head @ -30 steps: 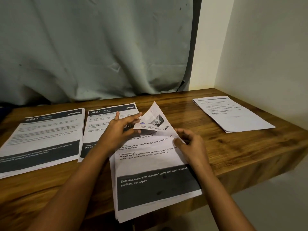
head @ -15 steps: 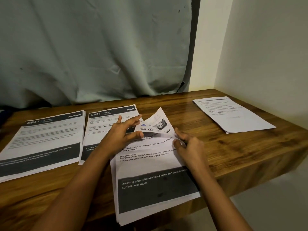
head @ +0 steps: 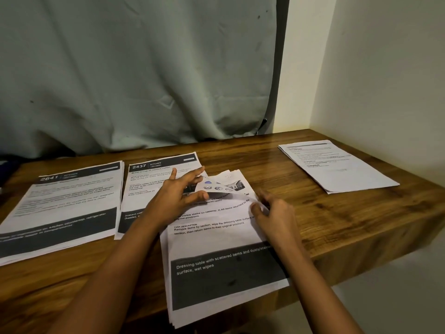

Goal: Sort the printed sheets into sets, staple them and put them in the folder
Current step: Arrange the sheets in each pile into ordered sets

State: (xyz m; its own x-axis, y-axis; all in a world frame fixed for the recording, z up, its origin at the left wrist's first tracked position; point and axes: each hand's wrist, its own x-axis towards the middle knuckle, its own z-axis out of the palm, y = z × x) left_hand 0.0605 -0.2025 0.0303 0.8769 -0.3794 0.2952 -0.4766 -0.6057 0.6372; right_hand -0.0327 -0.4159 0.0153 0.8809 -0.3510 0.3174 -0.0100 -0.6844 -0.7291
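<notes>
A stack of printed sheets (head: 216, 239) lies in front of me, its near end hanging over the table's front edge. The top sheet's far right corner (head: 224, 186) is folded back, showing icons and a photo beneath. My left hand (head: 178, 196) rests on the stack's upper left, fingers spread, thumb at the folded flap. My right hand (head: 274, 215) pinches the right edge of the lifted sheet. Two sorted piles lie to the left: one headed 2641 (head: 65, 203), one headed 2437 (head: 149, 179). A further pile (head: 334, 165) sits at the far right.
The wooden table (head: 349, 220) meets a grey curtain (head: 134, 73) at the back and a pale wall (head: 385, 80) on the right. Its front edge runs close to me. No stapler or folder is in view.
The folded corner has come down flatter onto the stack. My left hand spread its fingers wider, and my right hand stayed at the right edge.
</notes>
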